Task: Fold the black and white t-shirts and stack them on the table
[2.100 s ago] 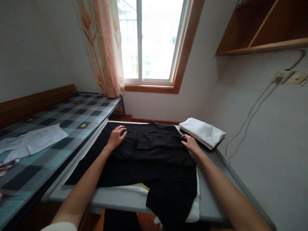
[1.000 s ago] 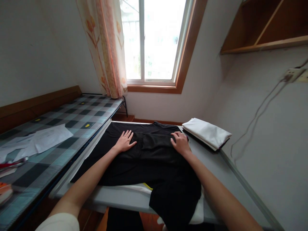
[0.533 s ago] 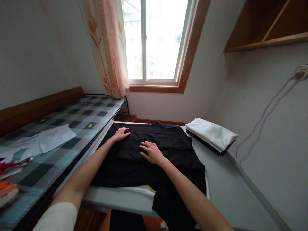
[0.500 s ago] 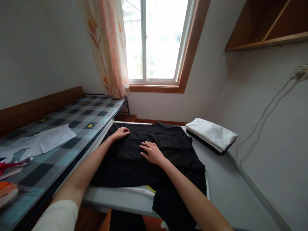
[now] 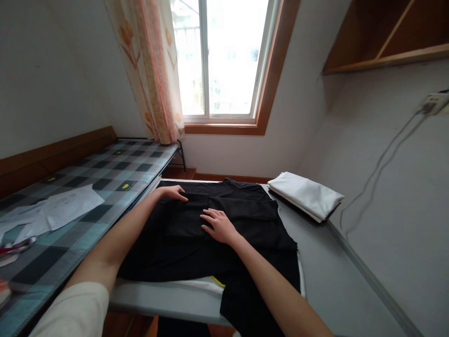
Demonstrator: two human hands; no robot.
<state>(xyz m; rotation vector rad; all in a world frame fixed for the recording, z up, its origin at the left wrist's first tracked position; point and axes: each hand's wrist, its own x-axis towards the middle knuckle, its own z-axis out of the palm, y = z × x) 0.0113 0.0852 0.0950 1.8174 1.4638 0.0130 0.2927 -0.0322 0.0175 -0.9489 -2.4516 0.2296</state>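
Your right hand (image 5: pixel 220 225) lies loose-fingered on the black cloth (image 5: pixel 189 255) at lower centre; whether your left hand (image 5: pixel 171 192) pinches it, I can't tell. The corner (image 5: pixel 250 316) hanging off the table (image 5: pixel 333 276) could drag the rest crooked.

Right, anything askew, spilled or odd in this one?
Part of the black cloth hangs past the near edge of the table instead of lying on it; papers lie untidily across the checked mattress. No spill shows.
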